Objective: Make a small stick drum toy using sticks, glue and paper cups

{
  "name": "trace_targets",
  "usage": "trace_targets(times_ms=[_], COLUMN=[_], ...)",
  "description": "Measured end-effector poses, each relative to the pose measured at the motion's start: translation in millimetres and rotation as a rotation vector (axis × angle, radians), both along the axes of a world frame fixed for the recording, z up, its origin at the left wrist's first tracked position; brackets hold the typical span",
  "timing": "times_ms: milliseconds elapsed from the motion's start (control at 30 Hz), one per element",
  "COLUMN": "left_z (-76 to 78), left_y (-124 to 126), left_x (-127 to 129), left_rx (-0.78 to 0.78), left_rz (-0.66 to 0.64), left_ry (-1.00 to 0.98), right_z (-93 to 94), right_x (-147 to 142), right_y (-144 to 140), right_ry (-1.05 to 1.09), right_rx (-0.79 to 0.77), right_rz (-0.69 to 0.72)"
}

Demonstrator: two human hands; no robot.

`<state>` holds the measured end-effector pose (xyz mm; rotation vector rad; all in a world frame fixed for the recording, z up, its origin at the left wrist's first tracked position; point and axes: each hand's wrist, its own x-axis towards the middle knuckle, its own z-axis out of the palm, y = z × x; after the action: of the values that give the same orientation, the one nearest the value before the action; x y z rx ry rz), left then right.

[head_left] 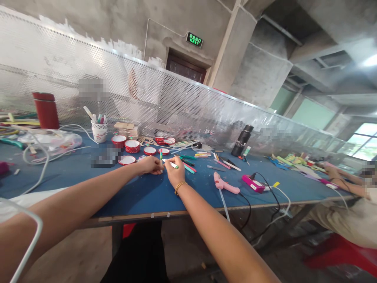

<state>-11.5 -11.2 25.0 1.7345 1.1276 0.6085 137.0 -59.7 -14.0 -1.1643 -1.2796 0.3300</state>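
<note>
Because both hands work at full reach over a crowded blue table (147, 194), the chief hazard here, as a judgement, is a slip: the thin upright stick (161, 157) pinched by the left hand (151, 164) stands on end on the cloth, and a sideways push from the marker (171, 164) could tip it or smear the mark. Left hand: fingers curled narrow around the foot of the stick, knuckles up, forearm stretched long and low across the table edge. Right hand (174, 171): closed on the white marker with a green tip, wrist bent inward, a gold bracelet (180, 187) at the wrist, forearm rising from the lower right. The two hands nearly touch at the stick, which stands just in front of the red-rimmed lids (132, 146). Second hazard: loose coloured sticks (190, 167) lie just beyond the right hand, and a sweep of the wrist could scatter them. Third: a pink glue gun (225, 184) rests near the right forearm, its cord (246, 200) trailing over the table edge; an elbow pulling back could snag it. Also present: white cup of pens (99, 131), red flask (46, 110), black flask (242, 140), perforated metal screen (176, 102), another person's arm (344, 179) far right.
</note>
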Motion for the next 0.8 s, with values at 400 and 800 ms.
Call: trace_targets(times_ms=[400,800], left_z=[-0.5,-2.4], left_y=[-0.3,2.1], left_x=[0.7,-0.3], left_rx=[0.020,0.003], left_rz=[0.012,0.002], left_ry=[0.014,-0.014], right_z=[-1.0,-1.7], right_x=[2.4,0.4], right_y=[2.1,2.9], right_ry=[-0.017,-0.012], right_rx=[-0.005,-0.018], right_rz=[-0.049,-0.010])
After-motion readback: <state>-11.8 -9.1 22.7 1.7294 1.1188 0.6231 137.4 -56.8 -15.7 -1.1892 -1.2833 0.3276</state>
